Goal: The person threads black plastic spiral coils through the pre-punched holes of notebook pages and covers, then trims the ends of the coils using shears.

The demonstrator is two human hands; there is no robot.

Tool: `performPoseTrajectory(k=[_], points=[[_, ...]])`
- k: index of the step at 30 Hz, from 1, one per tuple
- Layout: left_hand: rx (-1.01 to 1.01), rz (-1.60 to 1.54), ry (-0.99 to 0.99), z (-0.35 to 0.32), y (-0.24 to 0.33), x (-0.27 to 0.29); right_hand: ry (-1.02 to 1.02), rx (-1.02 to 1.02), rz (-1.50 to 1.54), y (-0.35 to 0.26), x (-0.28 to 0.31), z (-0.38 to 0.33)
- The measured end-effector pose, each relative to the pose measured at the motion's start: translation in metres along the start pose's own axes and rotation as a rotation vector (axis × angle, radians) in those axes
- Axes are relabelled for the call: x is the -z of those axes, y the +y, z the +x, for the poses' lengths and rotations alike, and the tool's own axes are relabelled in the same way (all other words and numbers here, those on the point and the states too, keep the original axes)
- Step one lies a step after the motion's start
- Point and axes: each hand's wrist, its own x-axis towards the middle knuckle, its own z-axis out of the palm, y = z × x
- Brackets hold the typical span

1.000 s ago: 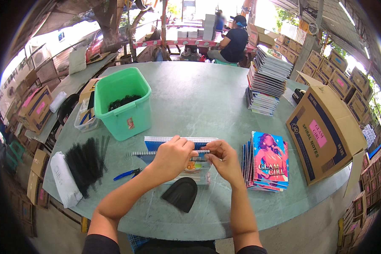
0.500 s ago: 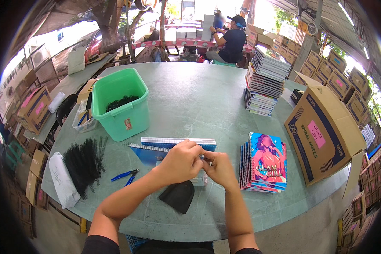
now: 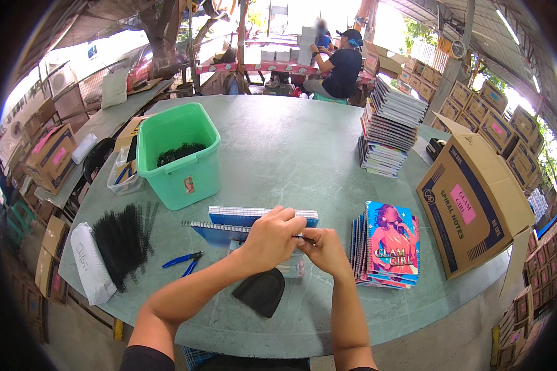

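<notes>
A blue-covered spiral notebook (image 3: pixel 220 235) stands on its edge before me, its bound edge up and a loose tail of coil showing past its left end. My left hand (image 3: pixel 272 240) is closed round the right part of that bound edge. Against it, my right hand (image 3: pixel 325 250) pinches at the coil's right end; the fingertips overlap and hide the exact grip. Just behind stands a blue and white notebook (image 3: pixel 260 213). Below my hands lie a black rounded pad (image 3: pixel 260 294) and a partly hidden small clear case (image 3: pixel 294 269). Blue-handled cutters (image 3: pixel 184 261) rest to the left.
Black plastic coils (image 3: pixel 124 244) lie beside a white wrapped bundle (image 3: pixel 91 263). A green bin (image 3: pixel 179 157) holds more coils. On the right are finished notebooks (image 3: pixel 390 244), a tall notebook stack (image 3: pixel 390 127) and an open carton (image 3: pixel 470 204). A person (image 3: pixel 340 65) sits at a far table.
My fingers have shifted slightly at the right end of the notebook's coil. The whole view has moved a little, and the notebook stays in place under my hands.
</notes>
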Motion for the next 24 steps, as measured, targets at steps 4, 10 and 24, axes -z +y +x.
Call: performPoseTrajectory(k=[4, 10, 24], points=[[-0.143, 0.086, 0.180, -0.009, 0.009, 0.020, 0.089, 0.046, 0.285, 0.005, -0.007, 0.003], [0.312, 0.102, -0.217, -0.106, -0.040, 0.073, 0.181, -0.126, 0.453, 0.015, -0.007, 0.006], [0.759, -0.294, -0.248, -0.228, -0.106, 0.067, -0.208, 0.181, -0.370, -0.085, -0.043, 0.046]])
